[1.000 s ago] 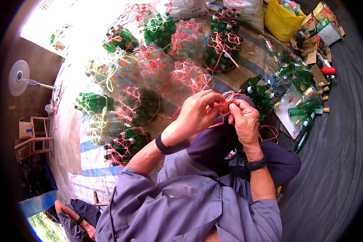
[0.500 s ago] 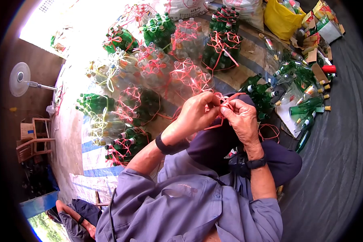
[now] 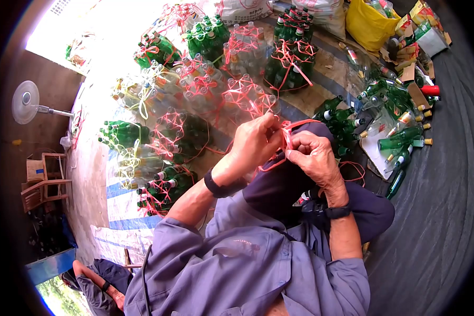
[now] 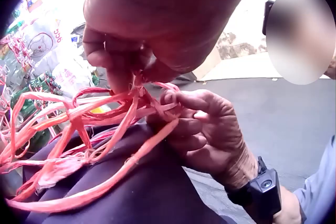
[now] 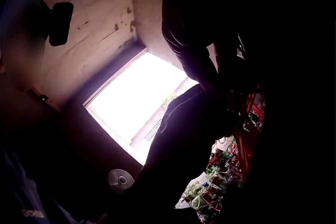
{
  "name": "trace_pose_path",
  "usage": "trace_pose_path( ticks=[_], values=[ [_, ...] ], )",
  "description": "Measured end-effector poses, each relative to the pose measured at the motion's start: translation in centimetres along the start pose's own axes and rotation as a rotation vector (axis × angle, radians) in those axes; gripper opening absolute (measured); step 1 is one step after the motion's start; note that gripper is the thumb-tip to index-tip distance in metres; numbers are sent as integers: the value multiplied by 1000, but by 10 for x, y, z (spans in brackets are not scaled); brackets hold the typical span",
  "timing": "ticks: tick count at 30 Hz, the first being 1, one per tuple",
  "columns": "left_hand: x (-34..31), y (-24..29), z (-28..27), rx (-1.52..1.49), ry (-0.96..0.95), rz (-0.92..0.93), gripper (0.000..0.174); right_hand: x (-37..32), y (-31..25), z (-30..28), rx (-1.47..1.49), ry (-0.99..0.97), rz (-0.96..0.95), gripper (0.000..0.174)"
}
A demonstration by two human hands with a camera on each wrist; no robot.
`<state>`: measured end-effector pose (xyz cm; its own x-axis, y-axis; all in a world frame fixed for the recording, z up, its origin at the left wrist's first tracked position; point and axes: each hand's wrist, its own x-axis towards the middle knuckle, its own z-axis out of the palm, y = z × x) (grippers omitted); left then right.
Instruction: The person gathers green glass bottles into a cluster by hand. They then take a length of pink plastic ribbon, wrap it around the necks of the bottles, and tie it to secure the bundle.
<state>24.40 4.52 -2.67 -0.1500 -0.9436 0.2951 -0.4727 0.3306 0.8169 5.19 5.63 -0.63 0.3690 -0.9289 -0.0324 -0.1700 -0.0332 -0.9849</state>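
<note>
Above the raised knee, the left hand pinches a knotted red plastic cord between curled fingers. The right hand is close beside it, thumb and forefinger pinching the same cord. In the left wrist view, strands meet at a knot under the left hand, while the right hand holds a strand from the other side. Several loops of the red cord spread over the dark trouser leg. The right wrist view is very dark; red strands hang there, finger details hidden.
Bundles of green bottles and clear bottles tied with cord stand ahead and left. Loose bottles lie at the right beside a yellow bag. A fan stands far left; another person's arm shows lower left.
The right hand has moved slightly down and toward the left hand, its fingers more curled. The left hand has shifted a little, and the cord's loops have changed shape between them.
</note>
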Motion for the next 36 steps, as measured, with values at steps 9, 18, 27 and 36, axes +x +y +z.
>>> trace_pose_path(
  ticks=[9,18,27,36],
  values=[
    [1,0,0,-114,-46,-187,13,-1,-7,-9,315,14,192,11],
    [-14,13,-2,67,126,311,33,-1,-1,-8,333,80,223,15],
    [-15,13,1,145,-58,255,37,1,2,-7,378,74,213,17],
    [-14,1,0,-62,-63,102,16,3,-5,-3,393,125,254,20]
  ],
)
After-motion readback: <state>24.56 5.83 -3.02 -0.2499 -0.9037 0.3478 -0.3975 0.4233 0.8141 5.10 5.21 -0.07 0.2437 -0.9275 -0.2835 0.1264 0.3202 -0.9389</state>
